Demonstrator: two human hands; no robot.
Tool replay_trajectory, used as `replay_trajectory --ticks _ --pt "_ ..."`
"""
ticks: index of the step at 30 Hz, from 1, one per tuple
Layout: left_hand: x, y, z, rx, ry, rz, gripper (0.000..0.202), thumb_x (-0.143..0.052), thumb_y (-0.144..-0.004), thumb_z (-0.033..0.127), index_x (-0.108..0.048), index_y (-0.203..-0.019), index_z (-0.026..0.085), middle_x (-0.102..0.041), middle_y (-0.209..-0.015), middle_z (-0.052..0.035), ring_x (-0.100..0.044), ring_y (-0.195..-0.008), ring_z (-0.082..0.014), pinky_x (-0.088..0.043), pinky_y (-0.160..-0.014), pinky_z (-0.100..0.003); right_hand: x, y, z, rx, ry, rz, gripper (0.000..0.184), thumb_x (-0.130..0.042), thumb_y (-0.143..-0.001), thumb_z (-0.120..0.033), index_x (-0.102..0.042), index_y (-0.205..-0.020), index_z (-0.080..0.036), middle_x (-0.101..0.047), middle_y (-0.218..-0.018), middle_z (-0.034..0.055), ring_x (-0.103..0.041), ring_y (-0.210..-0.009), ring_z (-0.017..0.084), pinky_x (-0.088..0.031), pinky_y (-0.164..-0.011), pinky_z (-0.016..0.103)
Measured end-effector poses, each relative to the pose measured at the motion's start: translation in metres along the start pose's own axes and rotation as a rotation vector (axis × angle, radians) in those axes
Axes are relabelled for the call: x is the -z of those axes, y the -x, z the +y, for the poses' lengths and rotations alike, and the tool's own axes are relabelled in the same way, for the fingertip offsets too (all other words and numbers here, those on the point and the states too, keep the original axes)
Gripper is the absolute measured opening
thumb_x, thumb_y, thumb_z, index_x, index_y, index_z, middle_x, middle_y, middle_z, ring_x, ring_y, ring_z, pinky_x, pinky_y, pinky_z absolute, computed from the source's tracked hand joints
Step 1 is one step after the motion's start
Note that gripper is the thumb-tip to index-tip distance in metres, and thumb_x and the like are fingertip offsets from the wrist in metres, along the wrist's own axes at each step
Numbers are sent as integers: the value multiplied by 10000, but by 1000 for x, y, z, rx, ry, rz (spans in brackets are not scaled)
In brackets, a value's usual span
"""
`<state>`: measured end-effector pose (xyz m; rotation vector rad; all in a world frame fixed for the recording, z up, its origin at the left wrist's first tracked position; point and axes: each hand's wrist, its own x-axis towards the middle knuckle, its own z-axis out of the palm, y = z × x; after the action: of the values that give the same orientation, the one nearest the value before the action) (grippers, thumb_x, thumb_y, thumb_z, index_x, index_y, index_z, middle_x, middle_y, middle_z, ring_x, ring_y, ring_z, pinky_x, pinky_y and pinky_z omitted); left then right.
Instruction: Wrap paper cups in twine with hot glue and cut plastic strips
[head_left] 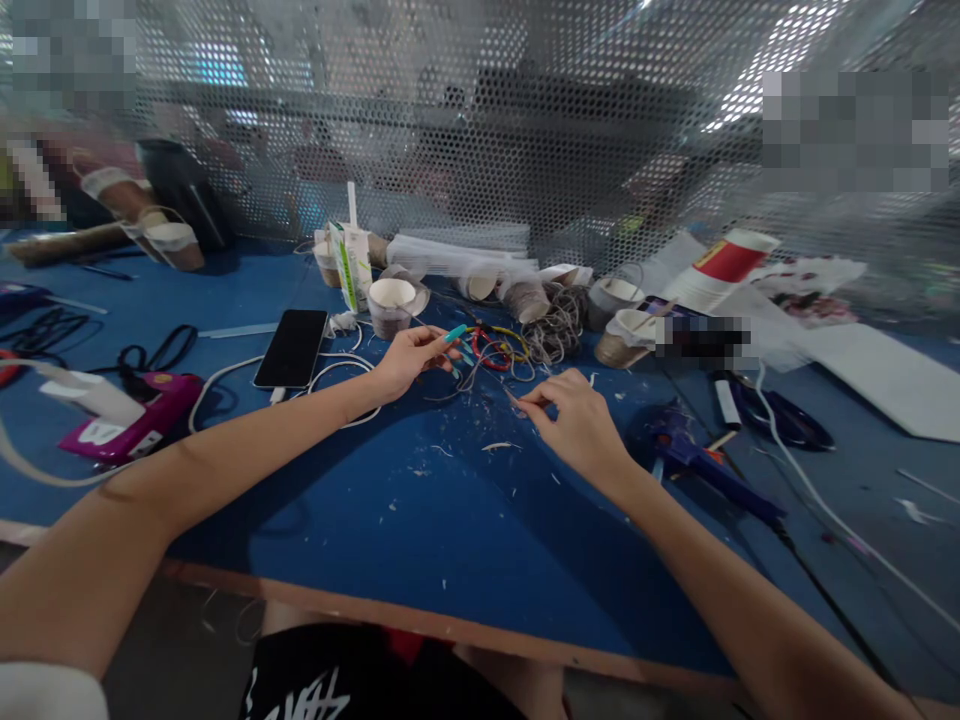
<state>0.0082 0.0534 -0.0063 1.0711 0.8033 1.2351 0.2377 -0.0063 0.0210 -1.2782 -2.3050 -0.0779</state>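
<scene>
My left hand (pixel 411 362), with long teal nails, reaches over the middle of the blue table. Its fingers are apart and slightly curved, close to a loose thin grey cord (pixel 474 372); I see nothing clearly gripped. To the right, my right hand (pixel 571 418) is closed in a pinch near the tabletop. A thin pale strand (pixel 513 398) sticks out from its fingertips, too small to make out fully. Beyond both hands lie red and yellow wire loops (pixel 498 350) and a tangled heap of grey cord (pixel 559 325).
Several small paper cups (pixel 391 305) line the back, below a perforated metal screen (pixel 480 130). A phone (pixel 291 348) and a magenta glue gun (pixel 135 420) lie left. A blue glue gun (pixel 701 462), scissors (pixel 787 415) and a white cable (pixel 795 460) lie right.
</scene>
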Motion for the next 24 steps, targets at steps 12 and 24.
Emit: replay_trajectory --ticks 12,24 --pt "-1 1 3 31 34 13 155 -563 -859 113 -613 -713 104 -660 -607 -6 -575 -496 -49 -454 -576 -201 5 0 -11 -14 -12 94 310 -614 -837 -293 -514 -555 -214 -587 -570 40 -510 -708 204 -394 -607 320" --pt "-2 2 4 32 34 12 127 -574 -867 148 -584 -746 110 -645 -599 18 -568 -491 -42 -450 -569 -190 3 -3 -1 11 -24 -31 176 -580 -855 -257 -680 -723 -198 -676 -679 72 -542 -819 248 -429 -653 360"
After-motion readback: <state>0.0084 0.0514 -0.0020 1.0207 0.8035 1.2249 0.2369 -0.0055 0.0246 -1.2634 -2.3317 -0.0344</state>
